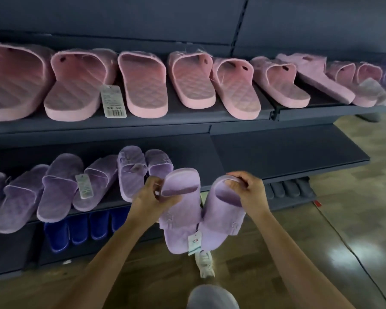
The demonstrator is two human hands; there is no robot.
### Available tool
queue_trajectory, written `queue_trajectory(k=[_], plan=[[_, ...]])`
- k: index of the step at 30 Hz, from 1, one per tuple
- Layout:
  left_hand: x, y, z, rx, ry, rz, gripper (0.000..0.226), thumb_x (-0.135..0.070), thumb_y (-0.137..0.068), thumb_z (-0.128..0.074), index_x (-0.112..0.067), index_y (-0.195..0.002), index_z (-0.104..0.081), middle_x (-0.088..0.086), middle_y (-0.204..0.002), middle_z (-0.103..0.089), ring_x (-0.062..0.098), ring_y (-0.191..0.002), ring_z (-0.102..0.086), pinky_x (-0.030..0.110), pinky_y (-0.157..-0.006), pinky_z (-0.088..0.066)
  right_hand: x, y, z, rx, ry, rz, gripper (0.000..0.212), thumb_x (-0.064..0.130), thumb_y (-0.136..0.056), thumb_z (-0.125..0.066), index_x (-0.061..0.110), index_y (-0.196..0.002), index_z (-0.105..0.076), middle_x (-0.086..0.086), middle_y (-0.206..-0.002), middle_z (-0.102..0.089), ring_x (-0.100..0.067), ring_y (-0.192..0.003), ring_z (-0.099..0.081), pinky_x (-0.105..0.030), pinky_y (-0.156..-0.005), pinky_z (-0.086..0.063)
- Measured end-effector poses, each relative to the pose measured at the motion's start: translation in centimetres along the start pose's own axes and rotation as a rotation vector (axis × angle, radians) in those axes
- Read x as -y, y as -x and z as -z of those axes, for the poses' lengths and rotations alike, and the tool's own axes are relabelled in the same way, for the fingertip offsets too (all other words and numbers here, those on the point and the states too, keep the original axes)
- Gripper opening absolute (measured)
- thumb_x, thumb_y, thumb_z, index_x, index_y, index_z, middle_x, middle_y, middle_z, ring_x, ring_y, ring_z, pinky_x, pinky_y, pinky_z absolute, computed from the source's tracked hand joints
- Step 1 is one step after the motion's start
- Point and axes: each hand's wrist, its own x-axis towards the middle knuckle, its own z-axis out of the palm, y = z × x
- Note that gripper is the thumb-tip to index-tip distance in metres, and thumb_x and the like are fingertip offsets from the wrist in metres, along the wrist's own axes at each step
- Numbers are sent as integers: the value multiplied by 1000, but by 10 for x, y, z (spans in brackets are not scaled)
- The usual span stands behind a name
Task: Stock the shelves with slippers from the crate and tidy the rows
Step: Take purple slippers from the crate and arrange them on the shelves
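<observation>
Lilac pair in hand: the left slipper and the right slipper hang heel-up and toe-down in the air, just in front of the middle shelf, near the right end of its purple row. The two heels lean apart, while the strap ends touch.

Your left hand grips the heel of the left slipper, with its fingers curled round the rim. Your right hand grips the heel of the right slipper, with its fingers clamped over the heel edge. A white hang tag dangles between the two toes, and a second paper tag hangs just below it.

On the middle shelf, the purple row runs from the left edge of view to just beside your left hand, with the slippers overlapping and tilted. One of them carries a pale tag. To the right of your hands, the same shelf shows bare dark board.

On the upper shelf, a row of pink slippers lies heel toward you. A barcode label rests between two of them. Toward the far right the row turns paler and more crowded, and it is too blurred to count.

Under the middle shelf, blue slippers stand on the left and grey slippers on the right.

A wood-pattern floor lies to the right, with a dark cable across it. Your knee shows at the near edge.
</observation>
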Motion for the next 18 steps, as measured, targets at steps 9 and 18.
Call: queue_trajectory(k=[9,18], plan=[[17,-122,-71,-2,-66,73,40,-37,-80,-69,-12,-105,-51,2,-94,-59,17,-75,-54,15,-55,-38,-85,-137,-30,75,-110,-56,14,0,-80,-68,8,-92,-70,1,-87,-65,14,-67,-59,-2,-67,-43],[39,-217,-113,-29,-180,134,37,-37,-86,-63,-2,-97,-61,9,-81,-59,21,-70,-54,27,-51,-34,-149,-247,-65,161,-48,-74,20,4,-81,-68,-1,-101,-70,-5,-93,-66,8,-65,-57,0,-62,-42]])
